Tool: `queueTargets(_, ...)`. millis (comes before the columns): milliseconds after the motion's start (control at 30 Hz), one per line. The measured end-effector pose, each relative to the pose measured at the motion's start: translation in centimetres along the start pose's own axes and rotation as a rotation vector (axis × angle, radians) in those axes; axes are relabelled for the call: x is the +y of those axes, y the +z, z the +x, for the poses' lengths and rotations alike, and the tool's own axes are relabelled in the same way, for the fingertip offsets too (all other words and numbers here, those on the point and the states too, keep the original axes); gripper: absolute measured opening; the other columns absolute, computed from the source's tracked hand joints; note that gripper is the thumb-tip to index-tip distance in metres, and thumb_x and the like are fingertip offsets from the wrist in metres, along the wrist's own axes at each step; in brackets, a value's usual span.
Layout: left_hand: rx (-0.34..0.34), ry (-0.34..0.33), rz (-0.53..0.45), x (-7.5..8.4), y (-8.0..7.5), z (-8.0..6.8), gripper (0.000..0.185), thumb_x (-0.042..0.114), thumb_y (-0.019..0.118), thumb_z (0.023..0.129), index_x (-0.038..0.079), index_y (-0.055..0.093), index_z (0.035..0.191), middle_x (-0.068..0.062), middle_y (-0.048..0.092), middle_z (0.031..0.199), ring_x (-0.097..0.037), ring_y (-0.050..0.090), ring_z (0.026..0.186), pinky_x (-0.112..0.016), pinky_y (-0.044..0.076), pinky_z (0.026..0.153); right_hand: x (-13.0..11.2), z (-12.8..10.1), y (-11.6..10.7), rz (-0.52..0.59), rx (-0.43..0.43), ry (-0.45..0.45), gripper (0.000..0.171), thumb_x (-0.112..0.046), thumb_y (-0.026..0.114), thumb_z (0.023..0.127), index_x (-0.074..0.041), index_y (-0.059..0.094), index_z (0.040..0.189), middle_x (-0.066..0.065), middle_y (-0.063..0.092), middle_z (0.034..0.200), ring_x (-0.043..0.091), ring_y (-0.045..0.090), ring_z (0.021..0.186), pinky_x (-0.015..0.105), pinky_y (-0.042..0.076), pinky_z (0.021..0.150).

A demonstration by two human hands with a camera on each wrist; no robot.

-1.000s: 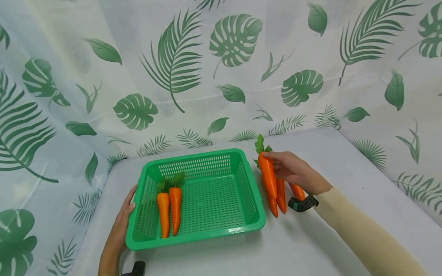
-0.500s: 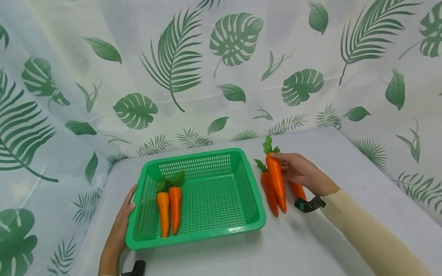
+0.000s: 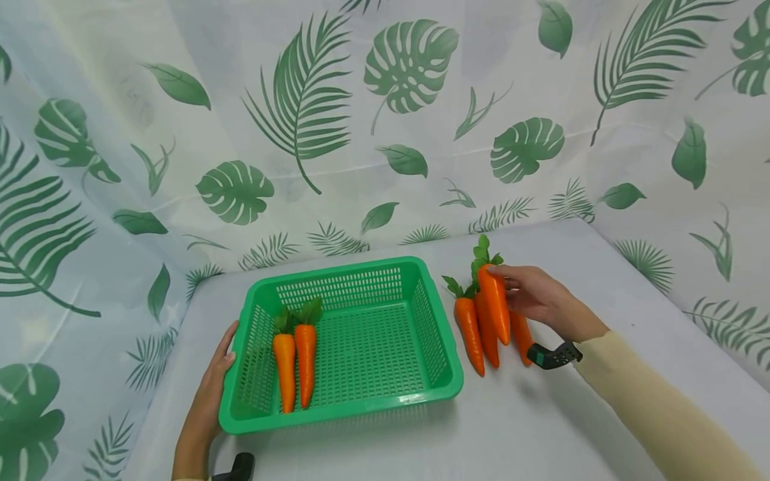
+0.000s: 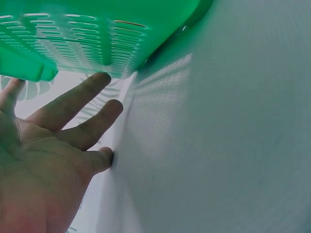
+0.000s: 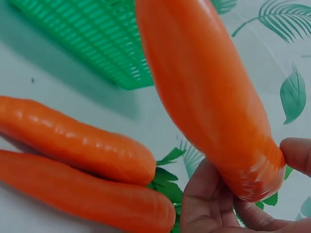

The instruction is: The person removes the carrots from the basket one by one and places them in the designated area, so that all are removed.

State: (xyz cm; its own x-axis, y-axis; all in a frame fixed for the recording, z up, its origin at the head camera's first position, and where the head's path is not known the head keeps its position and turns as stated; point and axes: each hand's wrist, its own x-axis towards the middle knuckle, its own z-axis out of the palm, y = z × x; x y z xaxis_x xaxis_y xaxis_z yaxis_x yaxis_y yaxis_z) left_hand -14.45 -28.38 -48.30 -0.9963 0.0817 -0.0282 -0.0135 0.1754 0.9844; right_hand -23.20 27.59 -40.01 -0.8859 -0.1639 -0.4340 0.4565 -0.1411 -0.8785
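Note:
My right hand (image 3: 538, 297) pinches an orange carrot (image 3: 495, 307) near its leafy top, the tip pointing down above the table. Fingers and thumb meet round its thick end in the right wrist view. Under and beside it lie three more carrots: one on the left (image 3: 468, 334), a partly covered middle carrot (image 3: 484, 331), and one to the right (image 3: 520, 337), partly behind the hand. A green plastic basket (image 3: 337, 412) stands left of them. My left hand (image 3: 207, 394) rests against its left side; in the left wrist view those fingers (image 4: 92, 128) are spread and fairly straight.
Two carrots, a left one (image 3: 284, 374) and a right one (image 3: 306, 364), lie side by side at the basket's left end, leaves toward the back. Behind the white table (image 3: 589, 280) hangs a leaf-patterned curtain (image 3: 337, 100).
My right hand has moved right with its carrot, away from the basket. More of the carrots lying beneath shows. The left hand and basket have stayed in place.

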Motion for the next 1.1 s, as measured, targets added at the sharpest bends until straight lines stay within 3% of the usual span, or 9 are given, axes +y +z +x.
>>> queueTargets(233,0.001,0.001,0.014,-0.1,0.0,0.0,0.059,0.042,0.027,0.118,0.032,0.011,0.175,-0.006,0.007,0.179,-0.016,0.028,0.144,-0.016,0.039,0.096,0.2,-0.3,-1.5,0.009,-0.024,-0.014,0.019,-0.030,0.064,0.110,-0.013,0.072,0.114,0.009,0.053,0.128,0.028,0.053,0.117,0.036,0.056,0.093)
queueTargets(467,0.014,-0.005,0.034,-0.1,0.0,0.0,0.059,0.043,0.026,0.118,0.034,0.011,0.174,-0.007,0.008,0.179,-0.018,0.031,0.142,-0.016,0.041,0.095,0.3,-0.5,-3.0,-0.008,-0.004,-0.014,0.020,-0.031,0.063,0.111,-0.013,0.069,0.118,0.009,0.051,0.131,0.028,0.050,0.120,0.036,0.057,0.093)
queueTargets(667,0.006,0.012,0.029,-0.1,0.0,0.0,0.059,0.041,0.026,0.119,0.031,0.010,0.175,-0.008,0.007,0.179,-0.017,0.029,0.144,-0.016,0.041,0.095,0.4,-0.6,-4.4,0.036,0.020,0.012,0.016,-0.030,0.064,0.110,-0.019,0.074,0.106,0.006,0.048,0.134,0.029,0.042,0.128,0.034,0.057,0.091)
queueTargets(933,0.010,0.002,0.037,0.0,0.0,0.1,0.059,0.042,0.026,0.118,0.033,0.010,0.175,-0.006,0.007,0.179,-0.017,0.029,0.144,-0.015,0.039,0.096,0.8,-0.7,-6.3,0.014,0.047,0.028,0.019,-0.033,0.065,0.110,-0.023,0.077,0.100,0.004,0.054,0.126,0.026,0.049,0.120,0.033,0.057,0.091)
queueTargets(1100,0.012,0.007,0.044,0.0,0.0,0.1,0.059,0.042,0.025,0.118,0.032,0.011,0.175,-0.007,0.009,0.179,-0.018,0.031,0.142,-0.015,0.041,0.095,1.2,-0.6,-7.2,0.017,0.076,0.034,0.015,-0.033,0.067,0.108,-0.019,0.071,0.105,0.006,0.049,0.130,0.026,0.047,0.121,0.032,0.057,0.091)
